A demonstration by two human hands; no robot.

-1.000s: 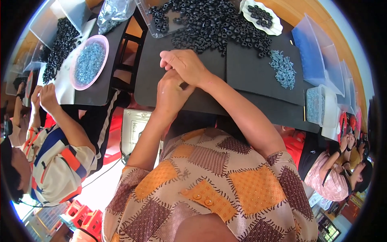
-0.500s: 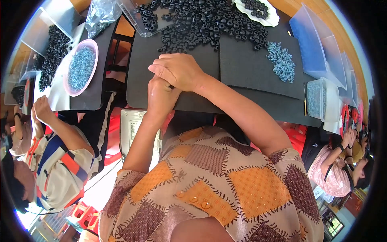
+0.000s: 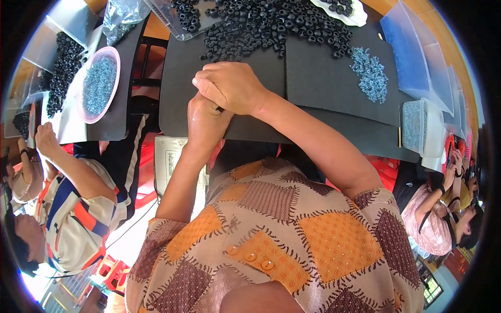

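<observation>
My right hand [image 3: 229, 87] is closed over the top of my left hand [image 3: 205, 119], the two pressed together above the near part of the black work mat [image 3: 180, 104]. The left hand's fingers are curled up under the right palm. A small dark bit shows in the gap between them; what it is, I cannot make out. Just beyond my hands spreads a heap of small black ring-shaped pieces [image 3: 271, 26]. To the right, small translucent blue pieces [image 3: 369, 75] lie in a loose pile on a raised black board [image 3: 329, 86].
At left stand a pink bowl [image 3: 116, 86] of blue pieces, a clear plastic bag [image 3: 122, 18] and another black heap [image 3: 65, 68]. Clear bins [image 3: 417, 57] and a lidded tub [image 3: 415, 128] line the right. Co-workers sit on both sides, one hand [image 3: 47, 140] near the left table.
My hands stay clasped, with hardly any shift between them. The whole view has moved slightly. Arms of the co-workers at left and right have shifted a little.
</observation>
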